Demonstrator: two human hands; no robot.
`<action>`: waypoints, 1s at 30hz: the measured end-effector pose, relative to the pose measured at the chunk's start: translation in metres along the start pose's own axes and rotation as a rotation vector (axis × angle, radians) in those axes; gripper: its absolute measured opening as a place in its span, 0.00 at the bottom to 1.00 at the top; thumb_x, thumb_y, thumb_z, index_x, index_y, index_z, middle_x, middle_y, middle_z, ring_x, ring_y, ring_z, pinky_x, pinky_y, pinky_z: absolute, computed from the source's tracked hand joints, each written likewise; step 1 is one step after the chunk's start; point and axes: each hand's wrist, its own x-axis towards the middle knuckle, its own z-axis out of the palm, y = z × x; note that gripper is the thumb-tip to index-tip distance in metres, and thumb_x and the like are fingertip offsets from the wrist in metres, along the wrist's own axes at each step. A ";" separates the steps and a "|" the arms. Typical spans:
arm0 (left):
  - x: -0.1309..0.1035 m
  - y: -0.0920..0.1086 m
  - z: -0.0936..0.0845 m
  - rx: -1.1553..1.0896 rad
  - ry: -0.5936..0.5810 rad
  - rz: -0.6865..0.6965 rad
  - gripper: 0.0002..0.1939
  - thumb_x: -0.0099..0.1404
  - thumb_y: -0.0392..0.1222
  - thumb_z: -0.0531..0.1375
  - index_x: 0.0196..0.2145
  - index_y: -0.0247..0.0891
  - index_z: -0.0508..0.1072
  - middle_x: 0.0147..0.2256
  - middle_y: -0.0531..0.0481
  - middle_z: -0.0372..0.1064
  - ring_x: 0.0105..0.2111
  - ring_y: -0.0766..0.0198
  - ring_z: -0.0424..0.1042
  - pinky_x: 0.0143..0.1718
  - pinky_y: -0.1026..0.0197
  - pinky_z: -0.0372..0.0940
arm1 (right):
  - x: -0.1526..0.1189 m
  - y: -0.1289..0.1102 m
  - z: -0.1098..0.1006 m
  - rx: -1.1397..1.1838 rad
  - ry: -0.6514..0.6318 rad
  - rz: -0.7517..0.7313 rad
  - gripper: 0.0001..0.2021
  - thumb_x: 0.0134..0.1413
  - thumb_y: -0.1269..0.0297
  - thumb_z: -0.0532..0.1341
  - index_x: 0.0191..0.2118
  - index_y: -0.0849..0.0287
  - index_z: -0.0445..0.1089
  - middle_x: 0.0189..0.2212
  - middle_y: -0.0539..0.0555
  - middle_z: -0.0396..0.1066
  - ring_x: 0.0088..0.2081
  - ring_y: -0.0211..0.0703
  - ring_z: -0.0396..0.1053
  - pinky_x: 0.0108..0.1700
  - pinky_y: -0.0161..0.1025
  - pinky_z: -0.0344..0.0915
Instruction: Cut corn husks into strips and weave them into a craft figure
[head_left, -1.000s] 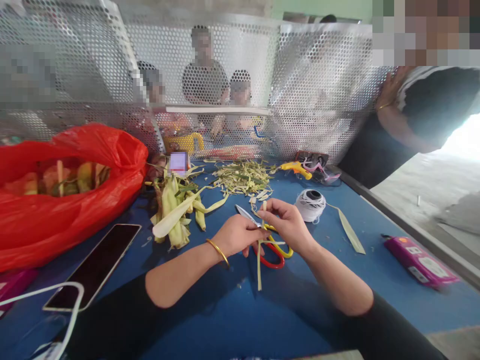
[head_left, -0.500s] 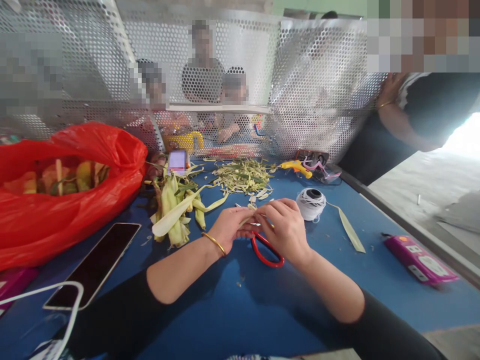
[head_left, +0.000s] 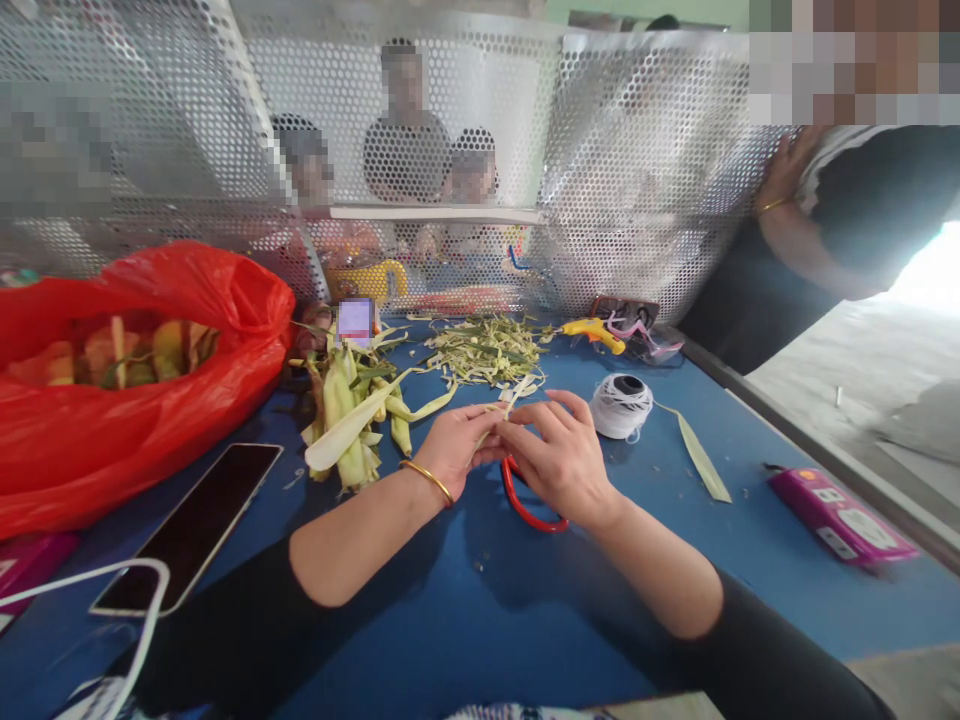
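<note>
My left hand [head_left: 456,445], with a gold bangle at its wrist, is closed on a thin pale husk strip [head_left: 516,395]. Fingertips of my right hand [head_left: 559,455] pinch the same strip, meeting the left fingertips. One end of the strip sticks up between the hands. Under my right hand lie red-handled scissors [head_left: 536,515], their blades mostly hidden. Beyond the hands is a heap of cut husk strips [head_left: 487,350]. Corn husks [head_left: 345,425] are piled to the left. A white thread spool [head_left: 622,408] stands right of my right hand.
On the left are a red plastic bag [head_left: 247,340], a phone [head_left: 195,525] and a white cable [head_left: 150,565]. Rightward lie a husk piece [head_left: 701,455], a purple packet [head_left: 844,515], a yellow glue gun [head_left: 592,332] and glasses [head_left: 645,340]. A perforated screen [head_left: 637,130] stands behind; a person's arm [head_left: 799,245] is beyond.
The strip's end now rises above my fingertips. My right hand has shifted slightly left, with its fingers more spread. The person's arm at the right has moved slightly.
</note>
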 end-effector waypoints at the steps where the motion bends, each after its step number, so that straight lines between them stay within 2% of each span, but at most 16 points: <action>1: 0.000 0.000 0.000 -0.007 0.010 0.015 0.04 0.57 0.29 0.63 0.31 0.31 0.78 0.24 0.49 0.73 0.22 0.69 0.70 0.22 0.69 0.65 | 0.001 -0.002 0.000 -0.002 -0.014 -0.031 0.10 0.62 0.73 0.54 0.37 0.57 0.72 0.32 0.51 0.74 0.34 0.40 0.65 0.53 0.44 0.54; 3: 0.000 0.000 0.001 -0.016 0.022 0.032 0.04 0.55 0.29 0.63 0.30 0.30 0.79 0.24 0.50 0.73 0.21 0.70 0.69 0.21 0.70 0.62 | 0.002 -0.006 0.000 -0.004 -0.055 -0.118 0.11 0.62 0.73 0.53 0.38 0.58 0.73 0.31 0.52 0.73 0.34 0.41 0.65 0.52 0.43 0.56; 6: 0.001 -0.003 0.001 -0.011 0.019 0.031 0.05 0.52 0.29 0.65 0.29 0.30 0.79 0.28 0.46 0.76 0.25 0.68 0.71 0.23 0.69 0.63 | 0.003 -0.012 0.001 -0.027 -0.104 -0.210 0.12 0.63 0.73 0.52 0.36 0.61 0.73 0.30 0.53 0.71 0.35 0.43 0.64 0.51 0.44 0.57; 8: 0.002 -0.006 0.000 0.009 0.004 0.032 0.05 0.51 0.30 0.66 0.30 0.30 0.79 0.31 0.44 0.77 0.28 0.65 0.73 0.26 0.68 0.65 | 0.002 -0.014 0.003 -0.046 -0.114 -0.221 0.12 0.63 0.73 0.52 0.34 0.61 0.73 0.30 0.54 0.70 0.35 0.44 0.64 0.51 0.44 0.57; 11: 0.002 -0.008 -0.002 0.031 -0.037 0.026 0.06 0.51 0.31 0.66 0.30 0.30 0.79 0.30 0.44 0.76 0.29 0.66 0.74 0.28 0.69 0.65 | 0.002 -0.013 0.004 -0.050 -0.122 -0.215 0.14 0.64 0.73 0.50 0.32 0.61 0.72 0.29 0.54 0.70 0.36 0.44 0.65 0.51 0.44 0.57; 16: 0.001 -0.007 -0.003 0.061 -0.073 -0.008 0.10 0.46 0.35 0.71 0.30 0.31 0.80 0.25 0.48 0.74 0.23 0.71 0.69 0.22 0.72 0.61 | 0.000 -0.013 0.005 0.006 -0.125 -0.204 0.13 0.64 0.73 0.51 0.31 0.61 0.70 0.29 0.54 0.70 0.35 0.44 0.65 0.51 0.45 0.57; 17: 0.001 -0.006 -0.003 0.064 -0.067 0.001 0.10 0.46 0.35 0.71 0.29 0.31 0.80 0.25 0.48 0.74 0.22 0.71 0.69 0.22 0.72 0.61 | 0.000 -0.013 0.005 0.052 -0.108 -0.148 0.12 0.64 0.73 0.51 0.32 0.61 0.70 0.29 0.54 0.70 0.35 0.43 0.66 0.51 0.45 0.57; 19: 0.001 -0.003 -0.003 0.073 -0.058 0.023 0.09 0.48 0.35 0.71 0.30 0.31 0.80 0.25 0.48 0.75 0.22 0.71 0.69 0.23 0.70 0.64 | -0.001 -0.012 0.007 0.191 -0.052 0.067 0.10 0.62 0.71 0.53 0.33 0.59 0.69 0.30 0.53 0.70 0.35 0.42 0.66 0.47 0.43 0.59; 22: 0.002 0.001 -0.003 0.097 -0.044 0.030 0.06 0.51 0.33 0.69 0.30 0.31 0.80 0.24 0.47 0.75 0.23 0.66 0.73 0.27 0.66 0.68 | -0.001 -0.008 0.010 0.480 0.043 0.521 0.06 0.56 0.69 0.56 0.28 0.57 0.66 0.27 0.51 0.68 0.32 0.40 0.66 0.38 0.39 0.62; 25: 0.002 0.004 -0.003 0.139 -0.024 0.025 0.04 0.54 0.32 0.67 0.31 0.32 0.80 0.23 0.47 0.75 0.24 0.64 0.75 0.27 0.65 0.69 | -0.001 -0.004 0.016 0.774 0.053 0.925 0.07 0.50 0.65 0.58 0.23 0.57 0.63 0.23 0.48 0.66 0.27 0.38 0.63 0.32 0.36 0.61; 27: 0.002 0.004 -0.003 0.166 -0.019 0.021 0.05 0.55 0.32 0.66 0.32 0.32 0.80 0.23 0.46 0.76 0.24 0.64 0.76 0.27 0.66 0.68 | -0.001 -0.003 0.019 0.915 0.017 1.087 0.07 0.47 0.63 0.58 0.23 0.57 0.63 0.20 0.47 0.65 0.24 0.36 0.61 0.29 0.35 0.60; 30: 0.001 0.003 -0.002 0.185 -0.023 0.017 0.05 0.54 0.32 0.67 0.32 0.31 0.80 0.24 0.46 0.76 0.24 0.64 0.75 0.28 0.65 0.69 | -0.001 -0.003 0.022 0.967 -0.015 1.157 0.09 0.45 0.59 0.59 0.22 0.57 0.62 0.18 0.45 0.63 0.22 0.35 0.58 0.26 0.34 0.56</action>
